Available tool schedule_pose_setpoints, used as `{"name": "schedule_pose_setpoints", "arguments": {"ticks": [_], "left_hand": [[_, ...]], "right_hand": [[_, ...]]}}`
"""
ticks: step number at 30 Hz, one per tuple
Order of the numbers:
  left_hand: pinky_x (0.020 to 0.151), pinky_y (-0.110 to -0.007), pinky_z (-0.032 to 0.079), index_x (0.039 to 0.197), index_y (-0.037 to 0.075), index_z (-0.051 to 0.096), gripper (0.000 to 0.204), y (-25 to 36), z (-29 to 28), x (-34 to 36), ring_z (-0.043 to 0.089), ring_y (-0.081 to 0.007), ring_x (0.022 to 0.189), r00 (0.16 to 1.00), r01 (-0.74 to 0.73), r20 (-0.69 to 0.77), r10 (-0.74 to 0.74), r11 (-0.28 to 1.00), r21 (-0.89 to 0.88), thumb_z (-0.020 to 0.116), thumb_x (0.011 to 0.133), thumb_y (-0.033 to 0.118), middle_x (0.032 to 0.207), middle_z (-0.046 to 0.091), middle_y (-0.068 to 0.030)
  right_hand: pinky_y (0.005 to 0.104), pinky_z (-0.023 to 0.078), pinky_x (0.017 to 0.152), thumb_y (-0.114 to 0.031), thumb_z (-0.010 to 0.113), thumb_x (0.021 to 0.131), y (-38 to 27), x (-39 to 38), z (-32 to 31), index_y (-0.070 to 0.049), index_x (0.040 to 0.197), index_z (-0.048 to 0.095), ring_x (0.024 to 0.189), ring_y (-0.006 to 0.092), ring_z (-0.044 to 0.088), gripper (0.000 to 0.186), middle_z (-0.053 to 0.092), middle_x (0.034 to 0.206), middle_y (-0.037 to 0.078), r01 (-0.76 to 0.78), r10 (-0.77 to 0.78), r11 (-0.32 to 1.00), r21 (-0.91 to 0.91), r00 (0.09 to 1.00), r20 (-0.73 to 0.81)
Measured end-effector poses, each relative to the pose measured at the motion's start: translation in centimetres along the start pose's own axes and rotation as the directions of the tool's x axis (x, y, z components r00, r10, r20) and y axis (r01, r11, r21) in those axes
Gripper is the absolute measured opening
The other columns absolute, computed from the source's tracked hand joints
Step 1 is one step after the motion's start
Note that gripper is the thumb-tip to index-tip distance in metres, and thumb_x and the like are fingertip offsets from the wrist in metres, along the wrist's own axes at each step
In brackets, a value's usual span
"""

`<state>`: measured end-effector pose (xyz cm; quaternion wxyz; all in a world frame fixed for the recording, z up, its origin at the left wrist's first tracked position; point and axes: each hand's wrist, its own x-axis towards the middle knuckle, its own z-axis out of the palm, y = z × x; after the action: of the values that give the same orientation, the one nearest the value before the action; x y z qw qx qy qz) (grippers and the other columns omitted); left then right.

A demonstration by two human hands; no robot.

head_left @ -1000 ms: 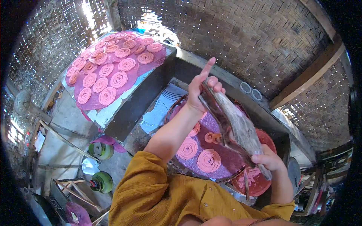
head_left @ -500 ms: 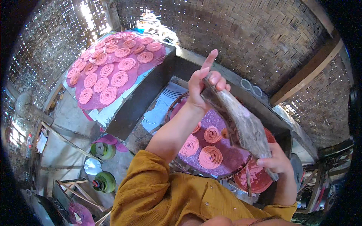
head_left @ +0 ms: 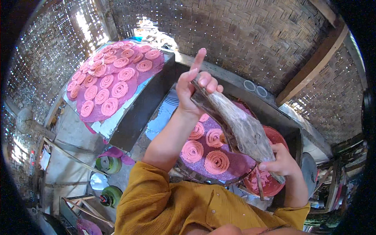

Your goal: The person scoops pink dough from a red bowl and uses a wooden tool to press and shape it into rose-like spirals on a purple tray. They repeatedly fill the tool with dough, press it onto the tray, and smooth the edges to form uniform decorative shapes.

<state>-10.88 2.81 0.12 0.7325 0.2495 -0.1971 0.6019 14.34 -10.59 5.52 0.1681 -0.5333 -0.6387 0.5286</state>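
Since the earlier frames, the press (head_left: pixel 239 125) has tilted: its lower end has dropped toward the right hand (head_left: pixel 282 161) and its upper end has stayed high in the left hand (head_left: pixel 192 91). The press is a long, worn, grey wooden tool, held diagonally above the mat (head_left: pixel 231 164).

Left hand: thumb and curled fingers are clamped on the upper end of the press. The index finger (head_left: pixel 199 59) is extended straight up, clear of the tool. The forearm rises from the lower centre, wrist bent slightly back.

Right hand: fingers are closed around the lower end of the press, knuckles facing the camera. The forearm enters from the lower right.

Directly below the press, the round purple mat carries 4 visible pink spirals (head_left: pixel 216 161); part of the mat is hidden behind the press and the left arm. A red bowl (head_left: pixel 277 138) sits just beside the mat on the right, with pink dough (head_left: pixel 266 181) in it and a thin stick (head_left: pixel 258 184) across it.

Well apart, at upper left, a tray (head_left: pixel 111 124) holds a purple sheet covered with many pink spirals in rows. Green rolls (head_left: pixel 109 164) lie on the floor below it. A woven bamboo wall (head_left: pixel 243 35) stands behind. The person wears a mustard sleeve (head_left: pixel 156 196).
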Motion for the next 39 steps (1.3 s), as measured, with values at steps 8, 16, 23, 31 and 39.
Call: {"name": "schedule_pose_setpoints", "arguments": {"ticks": [8,16,23,31,39], "left_hand": [[0.069,-0.036,0.045,0.133,0.017,0.031,0.056,-2.2,-1.8,0.9,0.052,-0.0137,0.055,0.999,0.035,-0.001,-0.035,0.998,-0.053,0.045,0.079,0.023,0.058,0.050,0.0033],[0.076,-0.033,0.042,0.128,0.014,0.040,0.060,-2.7,-2.1,2.4,0.055,-0.0160,0.084,0.956,0.209,-0.226,-0.186,0.974,0.081,0.034,0.085,0.054,0.092,0.059,-0.0040],[0.098,-0.038,0.023,0.131,0.016,0.036,0.048,-6.1,-10.3,-3.6,0.039,-0.0195,0.114,0.686,0.696,-0.572,-0.449,0.177,0.696,0.031,0.090,0.042,0.119,0.051,-0.0068],[0.103,-0.038,0.018,0.135,0.014,0.029,0.049,-5.3,-11.7,-5.5,0.032,-0.0214,0.123,0.630,0.761,-0.656,-0.415,0.162,0.628,0.026,0.091,0.036,0.124,0.047,-0.0123],[0.093,-0.045,0.031,0.100,0.013,0.065,0.054,-2.9,-11.1,-6.1,0.041,-0.0291,0.114,0.631,0.633,-0.731,-0.261,-0.372,0.679,0.028,0.088,0.050,0.120,0.046,-0.0213]], "right_hand": [[0.0267,0.044,0.069,-0.027,0.073,0.064,1.4,-0.6,-0.7,0.001,0.093,0.063,0.074,0.0085,0.054,0.041,0.062,0.077,0.004,-0.056,0.045,0.992,-0.112,0.994,-0.098],[0.0315,0.045,0.071,-0.037,0.071,0.062,4.0,1.6,0.1,0.001,0.093,0.062,0.074,0.0172,0.060,0.050,0.063,0.077,0.010,0.119,-0.213,0.946,-0.300,0.929,-0.302],[0.0321,0.045,0.075,-0.039,0.072,0.062,3.6,2.9,0.9,0.002,0.100,0.059,0.082,0.0192,0.060,0.057,0.064,0.088,0.013,0.011,-0.054,0.991,-0.130,0.941,-0.335],[0.0305,0.044,0.076,-0.035,0.071,0.065,4.3,4.5,1.7,0.002,0.100,0.059,0.083,0.0159,0.058,0.052,0.063,0.090,0.013,0.100,-0.109,0.994,-0.044,0.946,-0.305],[0.0248,0.042,0.053,-0.028,0.070,0.068,5.8,5.6,2.4,0.003,0.097,0.055,0.060,0.0091,0.051,0.045,0.056,0.071,0.003,0.219,-0.173,0.966,0.136,0.942,-0.286]]}}
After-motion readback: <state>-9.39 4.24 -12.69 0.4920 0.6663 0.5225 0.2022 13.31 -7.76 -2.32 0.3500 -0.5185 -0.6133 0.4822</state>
